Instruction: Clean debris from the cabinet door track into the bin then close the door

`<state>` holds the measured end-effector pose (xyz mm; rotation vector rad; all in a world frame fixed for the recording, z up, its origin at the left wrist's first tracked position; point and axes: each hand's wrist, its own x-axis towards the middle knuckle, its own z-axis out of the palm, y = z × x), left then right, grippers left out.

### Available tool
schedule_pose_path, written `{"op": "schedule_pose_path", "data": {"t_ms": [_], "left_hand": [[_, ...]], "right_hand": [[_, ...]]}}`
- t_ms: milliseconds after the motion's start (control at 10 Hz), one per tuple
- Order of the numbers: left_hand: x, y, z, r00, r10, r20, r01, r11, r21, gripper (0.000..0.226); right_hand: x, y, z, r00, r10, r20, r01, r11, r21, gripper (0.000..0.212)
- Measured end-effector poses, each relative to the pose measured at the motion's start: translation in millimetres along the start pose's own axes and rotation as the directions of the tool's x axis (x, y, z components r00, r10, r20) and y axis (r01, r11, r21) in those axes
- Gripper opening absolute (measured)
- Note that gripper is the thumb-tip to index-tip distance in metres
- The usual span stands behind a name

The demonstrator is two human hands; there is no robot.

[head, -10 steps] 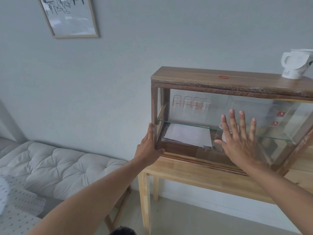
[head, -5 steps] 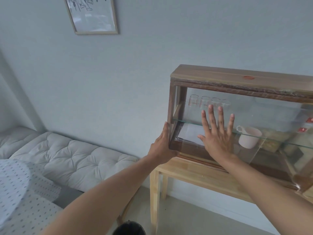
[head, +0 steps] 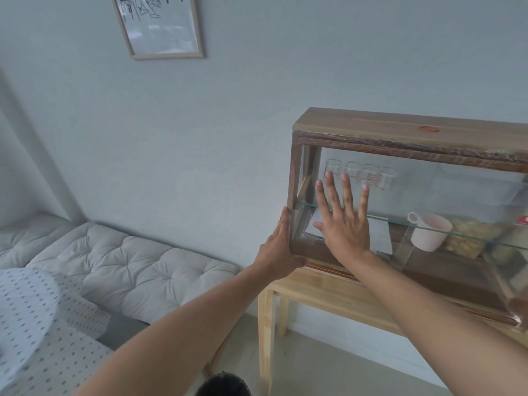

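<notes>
A dark wooden cabinet with a sliding glass door stands on a light wooden table. My right hand lies flat on the glass near the cabinet's left end, fingers spread. My left hand presses against the cabinet's left side post, fingers straight, holding nothing. The bottom track runs along the front under the glass. No debris shows on it. Only the dark rim of a bin appears at the bottom edge.
Inside the cabinet are glass beakers, white paper, a pink cup and bags of food. A tufted cushion bench lies at left, a dotted cloth nearer. A framed picture hangs on the wall.
My right hand has slid left across the glass, from the cabinet's middle to its left end, and the glass door moved left with it. My left hand stays on the side post.
</notes>
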<state>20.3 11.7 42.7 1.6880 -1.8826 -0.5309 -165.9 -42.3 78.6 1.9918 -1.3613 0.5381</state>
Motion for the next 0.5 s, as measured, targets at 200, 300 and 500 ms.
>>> {"op": "schedule_pose_path", "data": {"t_ms": [200, 300, 500], "left_hand": [[-0.4, -3.4, -3.3, 1.0, 0.008, 0.006, -0.008, 0.998, 0.055, 0.146], [-4.1, 1.9, -11.1, 0.999, 0.004, 0.032, -0.008, 0.993, 0.121, 0.139], [-19.3, 19.4, -18.3, 0.995, -0.089, 0.034, 0.072, 0.936, 0.343, 0.109]], "right_hand": [[0.2, -0.8, -10.7, 0.999, -0.002, 0.052, 0.001, 1.0, 0.007, 0.12], [-3.2, 2.7, -25.0, 0.994, -0.039, 0.1, 0.038, 0.999, 0.002, 0.112], [-15.5, 15.8, -67.8, 0.984, -0.033, 0.177, 0.021, 0.997, 0.069, 0.093]]}}
